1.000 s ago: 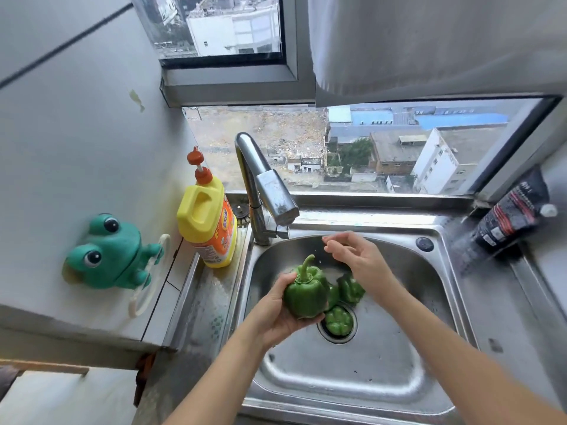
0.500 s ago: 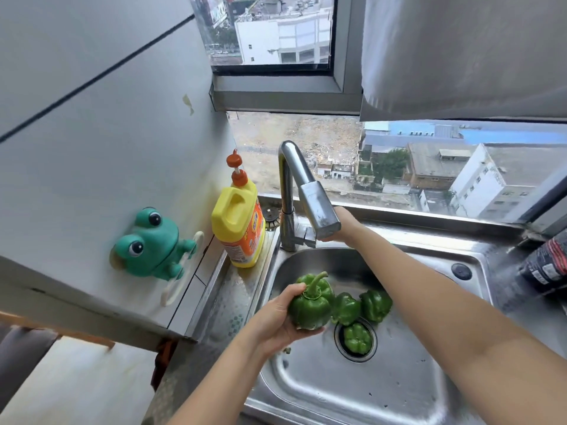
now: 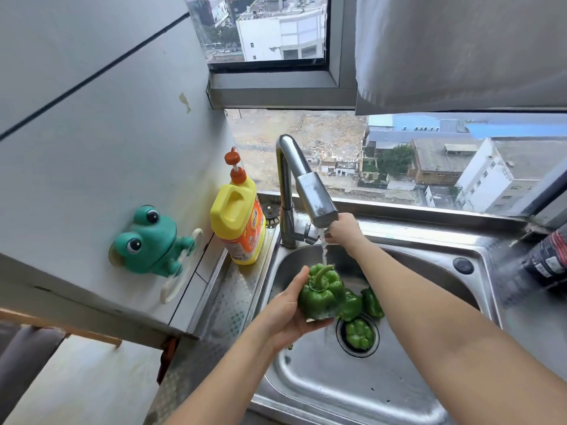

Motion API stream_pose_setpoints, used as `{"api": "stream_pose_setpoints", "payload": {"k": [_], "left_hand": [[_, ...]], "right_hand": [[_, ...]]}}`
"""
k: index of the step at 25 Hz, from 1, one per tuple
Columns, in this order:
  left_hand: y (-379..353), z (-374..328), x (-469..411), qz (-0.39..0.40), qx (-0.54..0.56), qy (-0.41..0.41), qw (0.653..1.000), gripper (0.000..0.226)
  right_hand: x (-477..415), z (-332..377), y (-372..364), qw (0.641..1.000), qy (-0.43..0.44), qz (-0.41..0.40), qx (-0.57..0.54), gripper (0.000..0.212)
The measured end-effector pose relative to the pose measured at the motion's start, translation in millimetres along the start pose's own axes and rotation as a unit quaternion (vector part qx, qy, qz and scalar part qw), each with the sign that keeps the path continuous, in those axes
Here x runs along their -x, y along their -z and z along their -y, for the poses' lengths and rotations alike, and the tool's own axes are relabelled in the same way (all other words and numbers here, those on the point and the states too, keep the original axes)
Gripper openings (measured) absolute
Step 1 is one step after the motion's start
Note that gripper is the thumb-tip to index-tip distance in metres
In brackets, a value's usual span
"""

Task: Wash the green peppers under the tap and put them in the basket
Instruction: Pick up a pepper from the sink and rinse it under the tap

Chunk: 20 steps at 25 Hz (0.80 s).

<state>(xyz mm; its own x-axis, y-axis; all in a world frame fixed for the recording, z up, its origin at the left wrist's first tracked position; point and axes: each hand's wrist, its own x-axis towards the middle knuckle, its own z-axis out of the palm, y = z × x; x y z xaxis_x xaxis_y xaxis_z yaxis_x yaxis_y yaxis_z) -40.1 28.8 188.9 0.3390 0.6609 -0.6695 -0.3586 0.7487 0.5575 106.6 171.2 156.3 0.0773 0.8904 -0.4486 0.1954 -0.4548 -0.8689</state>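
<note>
1. Rectangular stainless steel sink: set under a wide window, wet, with a round drain near its middle
2. Tall chrome tap with a boxy spout head: standing at the sink's back left corner, sending a thin stream of water straight down
3. Yellow plastic detergent bottle with an orange pump top: upright on the ledge just left of the tap
4. Green plastic frog-shaped holder: stuck to the grey wall, left of the bottle and apart from it
5. Dark printed pouch: at the counter's right edge, cut off by the frame
6. Bare left hand: over the sink's left half, thumb and fingers curled round a large green bell pepper, gripping it
7. Bare right hand: reaching across the basin to the tap's base, just behind the spout head; fingertips hidden by spout and water, so cannot tell whether clasped on the lever or only touching it
8. Held green bell pepper: stem up, directly under the spout, with the stream landing by the curved stem
9. Smaller second green pepper: on the sink floor, partly hidden behind the held one
10. Small third green pepper: just right of the second
11. Small fourth green pepper: sitting in the drain hole
</note>
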Motion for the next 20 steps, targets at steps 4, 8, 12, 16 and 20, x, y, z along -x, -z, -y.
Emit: {"api": "stream_pose_setpoints", "payload": {"k": [4,8,12,16,20], "left_hand": [[-2.5,1.8,-2.1,-0.026,0.044,-0.044,0.998,0.04],[-8.5,-4.0,-15.7,-0.064,0.101,-0.077,0.99,0.034],[-23.7,7.9,-31.5,-0.115,-0.011,-0.139,0.984,0.031],[-29.5,16.5,-34.8,-0.131,-0.056,-0.211,0.967,0.034],[-32.9,4.3,-47.2,-0.2,-0.044,-0.223,0.953,0.028]], "right_hand": [[45.2,-3.7,-2.1,0.997,-0.034,0.018,-0.065,0.028],[130.0,-25.8,-16.1,0.987,0.05,0.055,-0.144,0.03],[127.9,-31.5,-39.1,0.987,0.035,-0.1,-0.12,0.019],[108.4,-9.5,-22.7,0.974,-0.059,-0.081,-0.202,0.022],[110.4,-4.7,-38.5,0.984,-0.041,-0.087,-0.149,0.027]]}}
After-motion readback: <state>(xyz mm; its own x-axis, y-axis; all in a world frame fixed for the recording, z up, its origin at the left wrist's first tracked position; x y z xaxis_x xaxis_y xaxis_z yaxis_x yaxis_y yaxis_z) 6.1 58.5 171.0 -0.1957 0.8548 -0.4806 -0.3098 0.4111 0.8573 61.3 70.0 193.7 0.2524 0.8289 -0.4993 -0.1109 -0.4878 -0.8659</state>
